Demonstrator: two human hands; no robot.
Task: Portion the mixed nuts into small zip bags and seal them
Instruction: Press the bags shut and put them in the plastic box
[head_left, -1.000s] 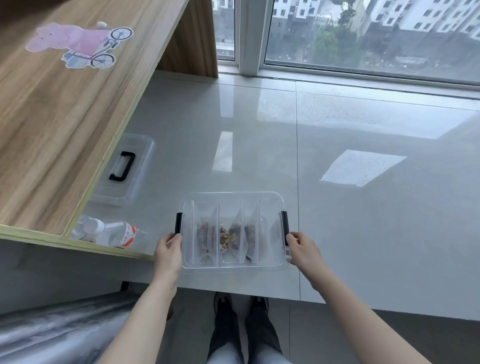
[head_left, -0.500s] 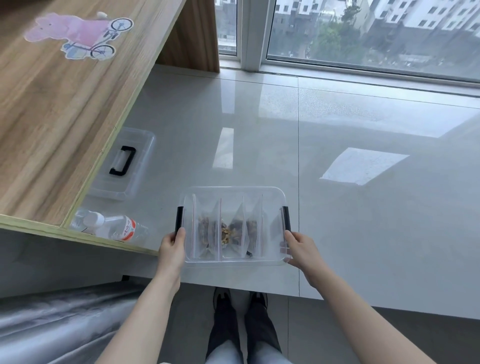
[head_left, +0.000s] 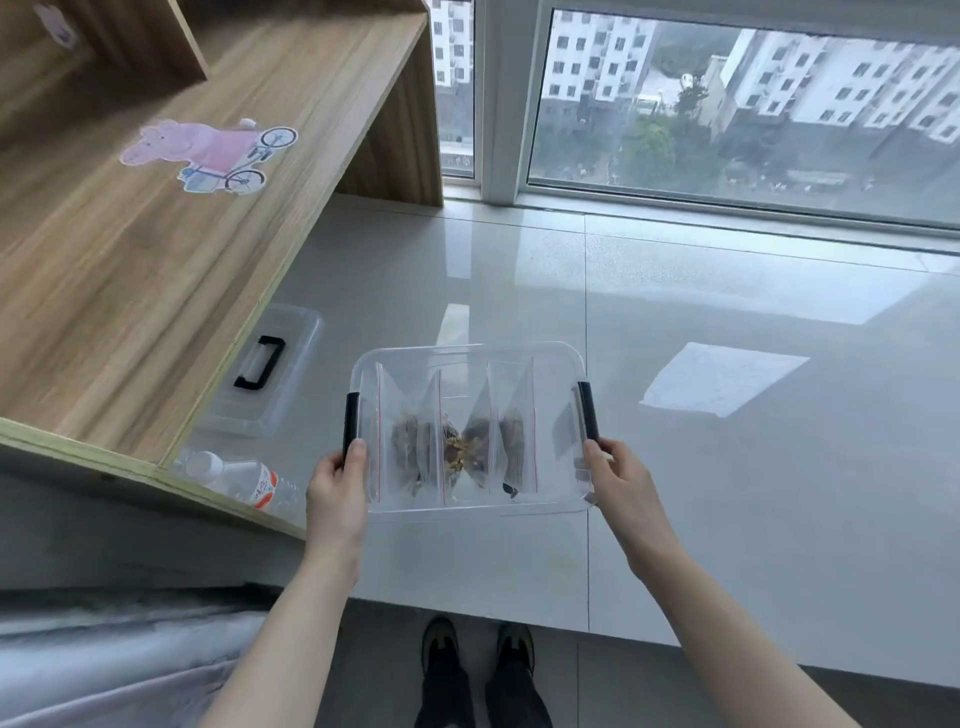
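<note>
A clear plastic box (head_left: 467, 353) with black side handles is held over the grey tiled ledge. Inside it stand several small zip bags (head_left: 457, 447) with red seal lines, each holding dark mixed nuts. My left hand (head_left: 337, 488) grips the box's left near corner, thumb on the rim beside the left black handle (head_left: 351, 421). My right hand (head_left: 618, 483) grips the right near corner below the right black handle (head_left: 588, 410). The bags' lower parts are blurred by the plastic.
A wooden desk (head_left: 156, 291) with a pink cartoon sticker (head_left: 208, 153) fills the left. Under its edge lie a clear lid with a black handle (head_left: 265, 364) and a water bottle (head_left: 239, 478). A window (head_left: 727, 104) runs along the back. My shoes (head_left: 478, 644) are below.
The box and both hands stay in nearly the same hold. The camera has tilted up, showing more of the window and desk.
</note>
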